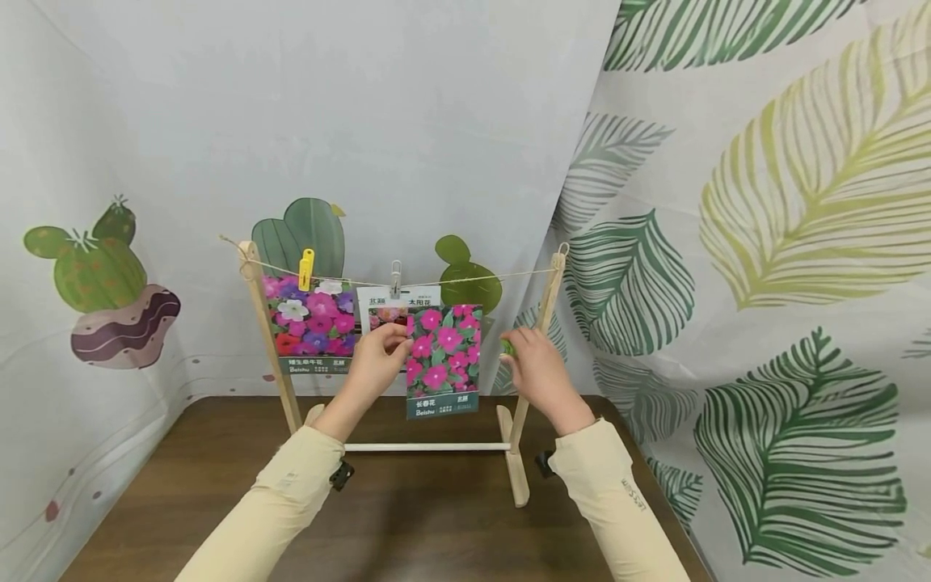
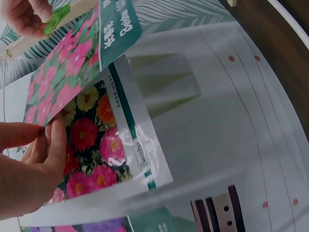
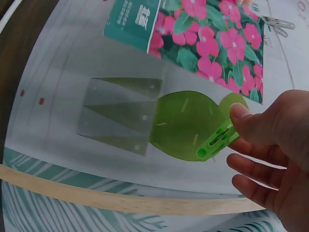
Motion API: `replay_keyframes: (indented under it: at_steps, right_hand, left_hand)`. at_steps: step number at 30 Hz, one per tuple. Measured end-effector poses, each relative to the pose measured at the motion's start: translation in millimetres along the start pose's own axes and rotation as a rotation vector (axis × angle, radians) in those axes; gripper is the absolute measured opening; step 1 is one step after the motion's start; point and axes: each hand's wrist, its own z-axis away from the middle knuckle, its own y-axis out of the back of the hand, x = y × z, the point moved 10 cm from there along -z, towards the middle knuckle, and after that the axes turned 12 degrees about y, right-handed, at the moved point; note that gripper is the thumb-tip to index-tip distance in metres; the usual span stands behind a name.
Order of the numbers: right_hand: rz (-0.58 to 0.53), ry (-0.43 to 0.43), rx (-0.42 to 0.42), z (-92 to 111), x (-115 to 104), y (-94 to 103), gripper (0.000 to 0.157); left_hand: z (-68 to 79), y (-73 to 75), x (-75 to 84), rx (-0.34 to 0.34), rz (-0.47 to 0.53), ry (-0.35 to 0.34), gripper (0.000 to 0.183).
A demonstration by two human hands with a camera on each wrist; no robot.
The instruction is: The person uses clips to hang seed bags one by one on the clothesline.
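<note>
My left hand (image 1: 378,356) pinches the left edge of a seed packet (image 1: 444,356) printed with pink flowers, held upright below the string. In my right hand (image 1: 538,368) a green clothespin (image 3: 217,140) is gripped between thumb and fingers, right of the packet. Behind the pink packet hangs a white-topped packet (image 2: 101,140) with red, pink and yellow flowers, partly hidden, under a clear clip (image 1: 396,279). Further left, a packet of mixed purple, pink and white flowers (image 1: 313,323) hangs from the string (image 1: 502,277) by a yellow clothespin (image 1: 306,269).
A wooden stand holds the string between a left post (image 1: 269,339) and a right post (image 1: 541,323), with a white crossbar (image 1: 429,447) low down. It stands on a dark brown table (image 1: 436,517). A cloth with printed cacti and leaves hangs behind.
</note>
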Motion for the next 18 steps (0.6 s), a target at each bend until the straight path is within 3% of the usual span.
replay_keyframes:
  at_steps: [10,18]
  right_hand:
    - [0.003,-0.025,0.034,-6,3,20.0,0.028]
    - [0.017,0.000,0.108,-13,1,40.6,0.030]
  left_hand:
    - [-11.7,-13.7,2.8,-0.003,0.155,0.045,0.025]
    - [-14.1,-16.5,17.0,0.021,0.159,0.001,0.025]
